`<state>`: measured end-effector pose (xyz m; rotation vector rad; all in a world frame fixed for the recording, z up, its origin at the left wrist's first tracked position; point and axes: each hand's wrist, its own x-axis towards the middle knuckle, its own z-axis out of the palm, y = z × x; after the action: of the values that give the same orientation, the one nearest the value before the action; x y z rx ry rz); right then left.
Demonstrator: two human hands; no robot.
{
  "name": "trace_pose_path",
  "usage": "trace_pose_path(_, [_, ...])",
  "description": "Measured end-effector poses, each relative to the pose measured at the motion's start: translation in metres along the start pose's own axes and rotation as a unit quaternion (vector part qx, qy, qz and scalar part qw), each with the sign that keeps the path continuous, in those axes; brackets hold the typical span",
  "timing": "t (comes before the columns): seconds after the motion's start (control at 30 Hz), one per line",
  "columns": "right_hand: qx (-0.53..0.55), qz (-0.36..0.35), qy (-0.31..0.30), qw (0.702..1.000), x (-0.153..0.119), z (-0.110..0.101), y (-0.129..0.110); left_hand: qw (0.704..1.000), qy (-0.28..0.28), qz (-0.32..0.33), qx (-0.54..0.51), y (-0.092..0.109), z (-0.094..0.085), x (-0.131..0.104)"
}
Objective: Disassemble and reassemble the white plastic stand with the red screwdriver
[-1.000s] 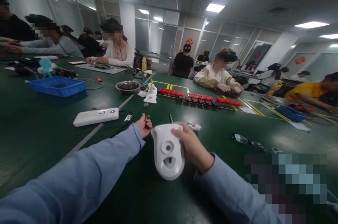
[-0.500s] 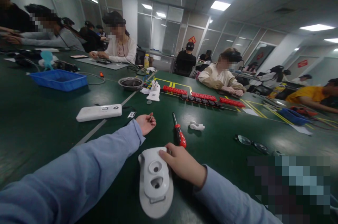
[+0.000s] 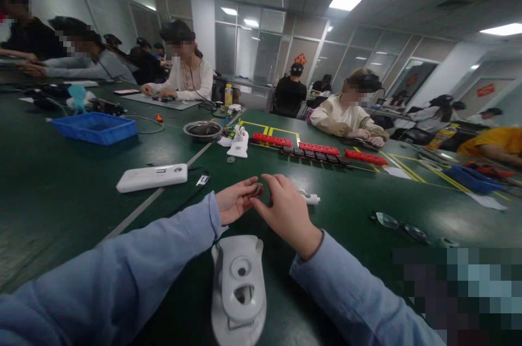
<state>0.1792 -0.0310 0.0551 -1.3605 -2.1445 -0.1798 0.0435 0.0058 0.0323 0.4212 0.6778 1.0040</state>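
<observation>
Far left on the green table (image 3: 346, 199) I have the blue tray (image 3: 98, 137), its raised walls presumably there to keep loose bits together; next, the white box (image 3: 153, 179) lies flat, which should keep it steady. Now my left hand (image 3: 232, 203): palm turned partly up, fingertips pinched on a small piece (image 3: 256, 190), likely tilted this way to present it to the other side. Nearer me, the white device (image 3: 240, 305) sits on the table, openings upward, touched by neither hand; I'd say parking it there frees both. My right hand (image 3: 287, 210) is just beside those fingertips, thumb and fingers apart, gripping nothing I can make out; whether its thumb touches the piece, I can't tell. Behind it peeks a white part (image 3: 313, 199), and farther right the glasses (image 3: 402, 227) lie well apart, probably out of harm's way.
</observation>
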Motion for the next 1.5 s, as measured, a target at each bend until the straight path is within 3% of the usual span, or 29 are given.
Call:
trace_pose_path(0.1, [-0.052,-0.023,-0.034,0.998,0.001,0.008,0.005,1.0,0.007,0.0,0.009,-0.003,0.003,-0.003])
trace_pose_path(0.2, [-0.06,-0.032,-0.03,0.997,0.0,0.011,0.007,1.0,0.017,0.002,0.009,-0.003,0.006,-0.006])
trace_pose_path(0.43, [0.036,0.007,0.005,0.999,0.001,0.007,0.01,0.998,0.036,-0.05,-0.014,-0.001,0.007,-0.006])
trace_pose_path(0.6, [0.086,-0.009,0.01,0.996,0.0,0.009,0.009,0.995,0.014,-0.095,-0.018,0.0,0.006,-0.006])
trace_pose_path(0.77, [0.073,-0.044,-0.043,0.995,0.006,0.003,0.01,0.992,-0.022,-0.111,0.053,0.0,0.008,-0.011])
trace_pose_path(0.9, [0.078,0.034,-0.026,0.996,0.02,-0.02,0.048,0.98,-0.034,-0.049,0.19,0.003,0.0,-0.006])
trace_pose_path(1.0, [0.065,0.118,-0.129,0.983,0.022,-0.026,0.093,0.957,-0.036,-0.003,0.289,0.012,-0.014,-0.002])
trace_pose_path(1.13, [0.076,0.183,-0.194,0.961,0.01,-0.003,0.142,0.886,-0.077,0.066,0.453,0.027,-0.038,-0.013])
trace_pose_path(1.17, [0.083,0.201,-0.194,0.957,0.008,0.004,0.15,0.852,-0.094,0.084,0.508,0.03,-0.042,-0.02])
trace_pose_path(1.27, [0.124,0.244,-0.153,0.95,0.01,0.013,0.16,0.694,-0.155,0.084,0.699,0.03,-0.045,-0.048])
trace_pose_path(1.3, [0.148,0.255,-0.135,0.946,0.013,0.011,0.159,0.641,-0.17,0.071,0.745,0.027,-0.044,-0.058])
trace_pose_path(1.37, [0.213,0.269,-0.106,0.933,0.02,0.003,0.149,0.563,-0.183,0.069,0.803,0.018,-0.038,-0.075])
trace_pose_path(1.5, [0.371,0.257,-0.109,0.886,0.023,-0.024,0.098,0.448,-0.15,0.143,0.869,-0.004,-0.031,-0.086])
